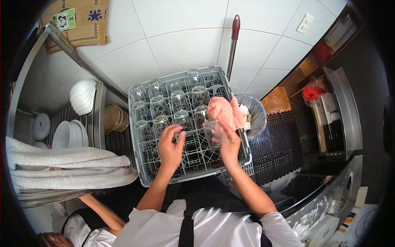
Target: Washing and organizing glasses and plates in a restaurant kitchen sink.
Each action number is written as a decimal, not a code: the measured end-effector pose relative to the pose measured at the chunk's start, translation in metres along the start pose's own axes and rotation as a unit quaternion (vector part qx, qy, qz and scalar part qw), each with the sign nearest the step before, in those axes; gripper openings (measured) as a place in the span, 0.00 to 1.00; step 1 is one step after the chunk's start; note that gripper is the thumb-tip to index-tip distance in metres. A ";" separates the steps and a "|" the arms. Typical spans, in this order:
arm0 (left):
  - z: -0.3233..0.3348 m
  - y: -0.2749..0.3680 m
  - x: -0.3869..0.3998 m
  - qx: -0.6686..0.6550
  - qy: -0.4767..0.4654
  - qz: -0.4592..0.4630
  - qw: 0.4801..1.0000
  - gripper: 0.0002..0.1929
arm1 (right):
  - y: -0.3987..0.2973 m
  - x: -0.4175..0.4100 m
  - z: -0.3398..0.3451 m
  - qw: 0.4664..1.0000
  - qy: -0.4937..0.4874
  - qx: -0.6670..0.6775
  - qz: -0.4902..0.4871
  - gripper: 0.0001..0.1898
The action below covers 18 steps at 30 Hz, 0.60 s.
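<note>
A grey plastic glass rack (241,154) lies before me, divided into square cells. Upturned clear drinking glasses (179,98) fill many cells in its back and left parts, while the front cells show bare grid. My right hand (229,140) grips a clear glass (212,131) above the rack's right side; the glass is slightly blurred. Over the front rows my left hand (171,142) is held with thumb and fingers apart and nothing visible between them, close to the nearest glasses. A bunched pink cloth (220,108) rests on the right rim, just beyond my right hand.
White towels (68,157) hang over a metal rail at left, by shelves with white bowls (82,96) and tan dishes (115,119). A lined bin (260,114) and a long handle (233,46) stand beyond the rack. Another person's arm (101,210) shows at lower left.
</note>
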<state>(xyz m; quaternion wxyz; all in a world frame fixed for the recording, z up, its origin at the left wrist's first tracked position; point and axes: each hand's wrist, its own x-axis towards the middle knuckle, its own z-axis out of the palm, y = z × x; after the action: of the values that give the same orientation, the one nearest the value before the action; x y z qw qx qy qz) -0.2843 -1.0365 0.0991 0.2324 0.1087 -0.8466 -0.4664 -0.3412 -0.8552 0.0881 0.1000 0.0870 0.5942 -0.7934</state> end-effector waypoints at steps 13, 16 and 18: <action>0.160 0.017 0.206 0.135 -0.041 -0.019 0.990 0.51 | -0.087 0.006 -0.103 0.826 0.033 -0.438 -0.352 0.19; 0.211 0.004 0.228 0.312 -0.131 0.049 0.940 0.45 | -0.058 -0.065 -0.184 0.840 0.110 -0.477 -0.233 0.14; 0.230 -0.015 0.236 0.378 -0.102 0.117 0.913 0.47 | -0.033 -0.122 -0.230 0.815 0.217 -0.458 -0.280 0.11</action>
<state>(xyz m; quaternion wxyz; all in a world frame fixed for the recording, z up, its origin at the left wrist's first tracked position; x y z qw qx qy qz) -0.6031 -0.9691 0.0507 0.1395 0.0405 -0.9853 -0.0896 -0.2273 -0.6187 0.0861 -0.2301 0.0310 0.8939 -0.3836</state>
